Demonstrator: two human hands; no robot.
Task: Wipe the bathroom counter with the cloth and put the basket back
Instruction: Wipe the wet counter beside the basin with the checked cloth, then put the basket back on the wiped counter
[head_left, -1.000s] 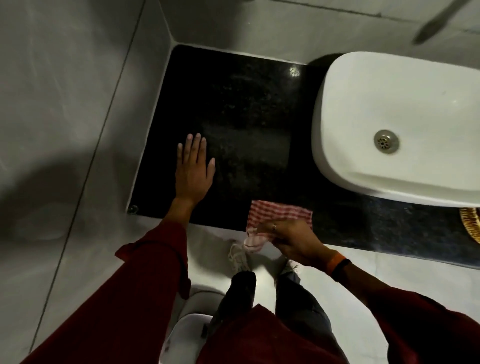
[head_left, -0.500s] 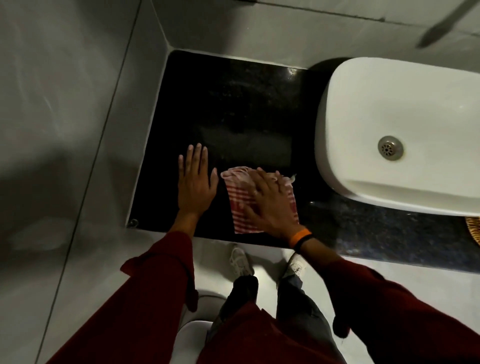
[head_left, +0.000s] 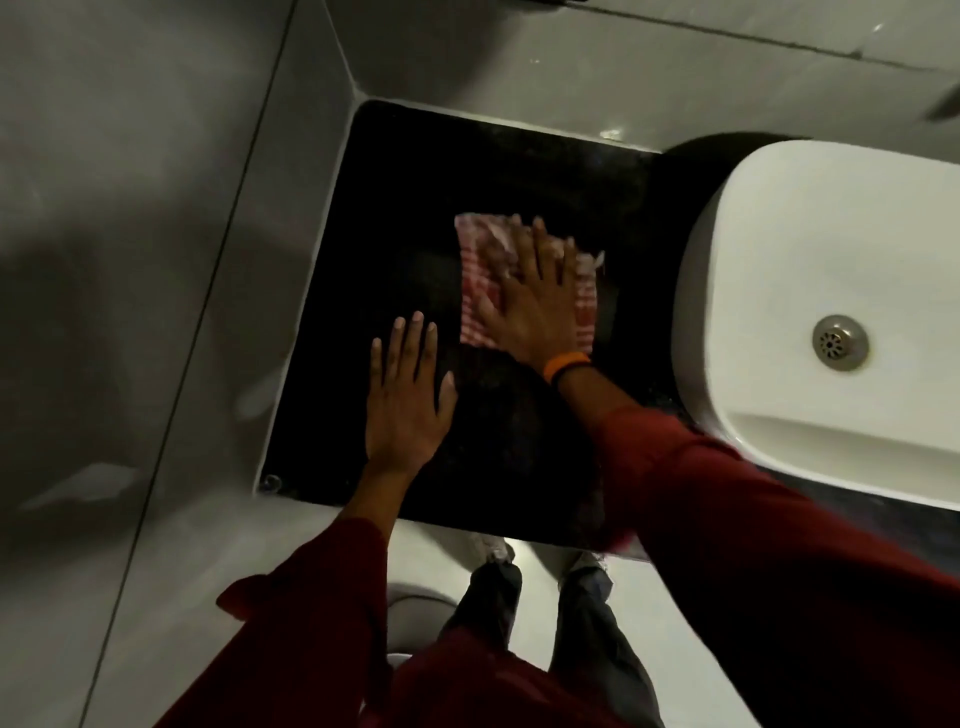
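The black stone counter (head_left: 415, 197) fills the corner between grey tiled walls. A red-and-white checked cloth (head_left: 480, 260) lies flat on it near the middle. My right hand (head_left: 535, 306), with an orange wristband, presses flat on top of the cloth with fingers spread. My left hand (head_left: 408, 400) rests palm down on the bare counter, just left of and nearer than the cloth, fingers apart and holding nothing. The basket is out of view.
A white vessel basin (head_left: 831, 270) with a metal drain (head_left: 840, 343) stands on the counter at the right, close to the cloth. Grey wall tiles (head_left: 156, 260) close the left and far sides. Below the counter edge are my legs and a white toilet (head_left: 415, 613).
My right hand has slid the cloth from the counter's front edge away toward the back wall, past the left hand. The left hand has stayed planted on the counter.
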